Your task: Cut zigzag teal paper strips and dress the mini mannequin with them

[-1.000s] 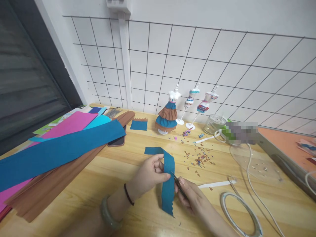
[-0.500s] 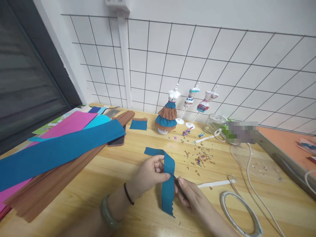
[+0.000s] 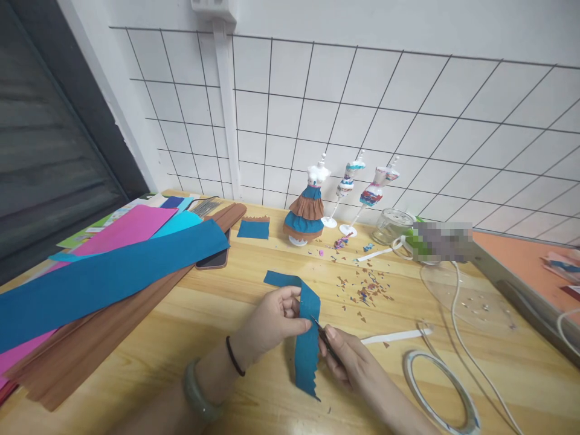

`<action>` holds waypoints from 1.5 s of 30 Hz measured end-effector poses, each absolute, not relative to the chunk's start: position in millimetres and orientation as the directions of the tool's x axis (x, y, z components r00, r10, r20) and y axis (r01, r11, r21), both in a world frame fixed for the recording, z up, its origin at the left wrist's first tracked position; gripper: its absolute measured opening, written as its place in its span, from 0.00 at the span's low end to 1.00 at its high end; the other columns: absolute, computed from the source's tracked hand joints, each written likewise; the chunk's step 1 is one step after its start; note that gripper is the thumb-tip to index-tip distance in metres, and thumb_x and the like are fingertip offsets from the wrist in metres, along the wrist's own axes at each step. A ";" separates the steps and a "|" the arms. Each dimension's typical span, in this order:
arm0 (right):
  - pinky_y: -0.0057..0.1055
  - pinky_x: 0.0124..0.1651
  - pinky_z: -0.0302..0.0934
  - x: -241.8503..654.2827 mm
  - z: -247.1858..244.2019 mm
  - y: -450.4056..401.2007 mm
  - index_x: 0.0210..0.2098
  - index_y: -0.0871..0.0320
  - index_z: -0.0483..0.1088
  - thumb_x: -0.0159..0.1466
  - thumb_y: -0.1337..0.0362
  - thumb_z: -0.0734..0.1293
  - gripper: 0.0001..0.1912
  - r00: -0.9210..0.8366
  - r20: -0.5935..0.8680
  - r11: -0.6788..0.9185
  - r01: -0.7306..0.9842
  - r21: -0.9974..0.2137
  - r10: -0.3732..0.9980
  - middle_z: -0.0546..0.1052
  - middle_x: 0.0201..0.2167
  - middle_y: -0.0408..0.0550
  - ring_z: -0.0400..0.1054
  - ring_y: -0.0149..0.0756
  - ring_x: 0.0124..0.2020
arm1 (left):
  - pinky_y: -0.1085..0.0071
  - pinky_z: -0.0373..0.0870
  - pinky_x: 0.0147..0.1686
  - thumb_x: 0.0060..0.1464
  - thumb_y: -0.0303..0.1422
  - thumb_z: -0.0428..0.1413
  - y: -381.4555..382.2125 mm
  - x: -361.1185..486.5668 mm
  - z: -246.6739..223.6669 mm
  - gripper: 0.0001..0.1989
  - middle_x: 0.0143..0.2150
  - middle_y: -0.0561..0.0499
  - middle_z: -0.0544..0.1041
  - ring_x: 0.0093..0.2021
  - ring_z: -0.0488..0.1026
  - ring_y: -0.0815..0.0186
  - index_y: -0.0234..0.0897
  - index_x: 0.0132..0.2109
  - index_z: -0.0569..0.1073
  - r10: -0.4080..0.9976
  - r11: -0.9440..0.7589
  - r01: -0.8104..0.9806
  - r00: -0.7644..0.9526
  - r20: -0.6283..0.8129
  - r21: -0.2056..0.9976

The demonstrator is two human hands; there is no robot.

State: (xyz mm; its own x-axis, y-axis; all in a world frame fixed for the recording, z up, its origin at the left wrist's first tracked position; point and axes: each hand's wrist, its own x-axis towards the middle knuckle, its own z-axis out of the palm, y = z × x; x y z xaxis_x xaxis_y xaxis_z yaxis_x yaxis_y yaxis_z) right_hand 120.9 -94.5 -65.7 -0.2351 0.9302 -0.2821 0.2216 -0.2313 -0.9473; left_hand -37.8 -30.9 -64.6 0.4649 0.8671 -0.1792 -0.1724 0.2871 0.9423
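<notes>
A long blue strip [image 3: 308, 356], with a brown layer just visible at its edge, hangs folded over above the wooden table. My left hand [image 3: 281, 314] pinches it near its middle, thumb in front. The lower right edge of the strip is cut in zigzag notches. Small dark scissors [image 3: 330, 344] are in my right hand [image 3: 348, 359], their tips against the strip's right edge beside my left thumb. Behind stands a small white mannequin [image 3: 318, 174] in a tiered blue and brown skirt [image 3: 306, 208].
Blue, pink and brown sheets [image 3: 113, 275] lie at the left over a phone [image 3: 212, 260]. Brown scraps [image 3: 371, 289] are scattered right of centre. Two more mannequins [image 3: 372, 194], a glass jar [image 3: 393, 225], a tape roll [image 3: 441, 393] and a white cable [image 3: 471, 350] stand or lie beyond.
</notes>
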 end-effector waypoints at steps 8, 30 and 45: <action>0.26 0.20 0.38 118.5 -61.7 -95.0 0.24 0.57 0.59 0.61 0.42 0.51 0.25 -0.224 -0.294 -0.246 0.220 -0.944 0.929 0.51 0.14 0.34 0.42 0.27 0.16 | 0.74 0.60 0.30 0.33 0.28 0.64 -30.0 -38.3 -60.3 0.18 0.27 0.53 0.72 0.27 0.66 0.72 0.33 0.34 0.68 0.856 0.265 -0.148 0.490 -0.162 0.953; 0.26 0.20 0.39 119.0 -64.0 -94.9 0.24 0.57 0.59 0.64 0.46 0.51 0.23 -0.220 -0.295 -0.248 0.219 -0.944 0.930 0.52 0.14 0.34 0.43 0.27 0.17 | 0.73 0.62 0.34 0.37 0.31 0.63 -30.6 -40.6 -60.3 0.14 0.28 0.52 0.73 0.29 0.68 0.70 0.33 0.34 0.71 0.835 0.274 -0.186 0.532 -0.137 0.944; 0.26 0.21 0.40 120.4 -65.7 -94.5 0.23 0.57 0.57 0.65 0.49 0.51 0.22 -0.230 -0.263 -0.214 0.219 -0.952 0.937 0.52 0.14 0.34 0.44 0.27 0.17 | 0.74 0.60 0.30 0.38 0.31 0.62 -31.1 -40.9 -55.7 0.15 0.27 0.52 0.72 0.27 0.66 0.72 0.32 0.36 0.70 0.853 0.256 -0.137 0.497 -0.157 0.957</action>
